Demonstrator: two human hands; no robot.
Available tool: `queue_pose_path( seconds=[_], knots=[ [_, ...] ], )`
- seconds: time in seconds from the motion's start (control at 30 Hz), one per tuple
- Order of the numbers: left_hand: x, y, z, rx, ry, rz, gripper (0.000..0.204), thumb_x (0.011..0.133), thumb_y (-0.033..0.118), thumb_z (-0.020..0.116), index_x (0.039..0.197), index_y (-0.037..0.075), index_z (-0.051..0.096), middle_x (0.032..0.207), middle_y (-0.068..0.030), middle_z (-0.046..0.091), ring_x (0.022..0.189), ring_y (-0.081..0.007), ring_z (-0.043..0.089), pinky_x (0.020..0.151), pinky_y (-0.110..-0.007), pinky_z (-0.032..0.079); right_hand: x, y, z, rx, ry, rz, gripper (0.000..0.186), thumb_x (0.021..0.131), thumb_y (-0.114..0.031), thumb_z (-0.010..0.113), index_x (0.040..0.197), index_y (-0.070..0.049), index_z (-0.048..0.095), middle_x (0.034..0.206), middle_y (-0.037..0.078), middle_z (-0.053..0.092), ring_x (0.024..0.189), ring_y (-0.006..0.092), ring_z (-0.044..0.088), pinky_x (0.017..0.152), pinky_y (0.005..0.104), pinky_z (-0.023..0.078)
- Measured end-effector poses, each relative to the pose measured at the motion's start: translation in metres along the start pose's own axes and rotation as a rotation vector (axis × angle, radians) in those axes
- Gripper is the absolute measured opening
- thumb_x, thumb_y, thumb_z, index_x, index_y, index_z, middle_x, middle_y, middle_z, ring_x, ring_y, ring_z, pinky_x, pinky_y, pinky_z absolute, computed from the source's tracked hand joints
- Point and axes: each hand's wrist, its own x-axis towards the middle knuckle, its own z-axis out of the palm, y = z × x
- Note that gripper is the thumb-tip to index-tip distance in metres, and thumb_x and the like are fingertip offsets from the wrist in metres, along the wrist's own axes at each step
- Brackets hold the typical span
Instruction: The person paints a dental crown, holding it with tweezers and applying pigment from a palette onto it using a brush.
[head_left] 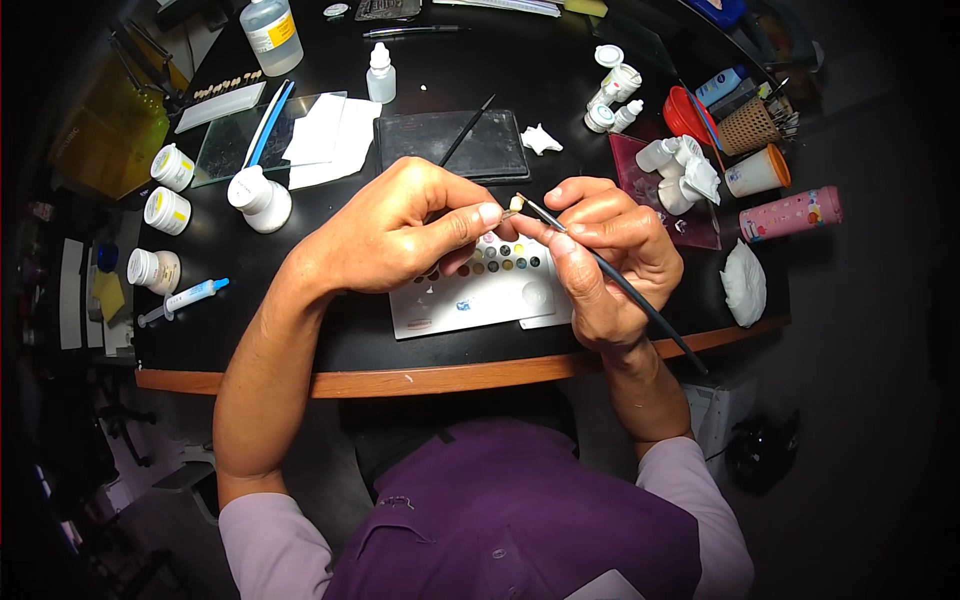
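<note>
Between the thumb and fingertips of my left hand (405,225) is a small tooth-coloured piece (516,204), pinched above the desk; what it is mounted on is too small to tell. My right hand (610,260) grips a slim dark brush (650,309) like a pen, its tip up against that piece. Below both hands lies a white palette (450,320) with several round wells of coloured paste. Behind them a dark flat pad (405,130) bears another thin black tool (465,130), with a crumpled white tissue (540,138) to its right.
The black desk (250,350) holds several jars (167,210), a syringe (185,300), a glass slab (220,155) and a dropper bottle (380,75). On the right are a red bowl (680,115), pink tray (700,230), cups (755,172), pink bottle (790,215) and wadded tissue (745,285).
</note>
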Motion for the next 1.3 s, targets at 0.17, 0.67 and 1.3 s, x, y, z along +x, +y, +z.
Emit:
queue_pose_path(
  seconds=[0.17,0.67,1.3],
  knots=[
    [0.0,0.002,0.001,0.005,0.002,-0.023,0.031,0.108,0.02,0.059,0.107,-0.005,0.077,0.066,-0.0039,0.065,0.057,-0.0073,0.055,0.054,-0.027,0.044,-0.002,0.0,0.0,0.053,-0.009,0.025,0.016,0.088,0.016,0.066,0.096,0.003,0.062,0.088,0.013,0.067,0.109,0.0274,0.069,0.075,0.027,0.058],
    [0.001,-0.002,-0.002,0.191,0.017,0.059,0.027,0.106,0.017,0.063,0.112,-0.003,0.079,0.078,-0.0075,0.073,0.064,-0.0081,0.062,0.06,-0.026,0.049,0.004,0.0,-0.01,0.111,-0.066,-0.006,0.011,0.086,0.006,0.066,0.093,0.001,0.059,0.082,0.012,0.063,0.105,0.0284,0.065,0.088,0.0387,0.059],
    [0.001,-0.004,-0.002,0.219,0.031,0.08,0.022,0.102,0.012,0.066,0.106,-0.006,0.078,0.083,-0.0125,0.077,0.069,-0.0125,0.069,0.062,-0.029,0.054,0.001,-0.004,-0.001,0.167,-0.036,0.057,0.009,0.083,0.01,0.061,0.087,0.002,0.059,0.078,0.012,0.061,0.113,0.0289,0.062,0.094,0.052,0.066]
  ],
)
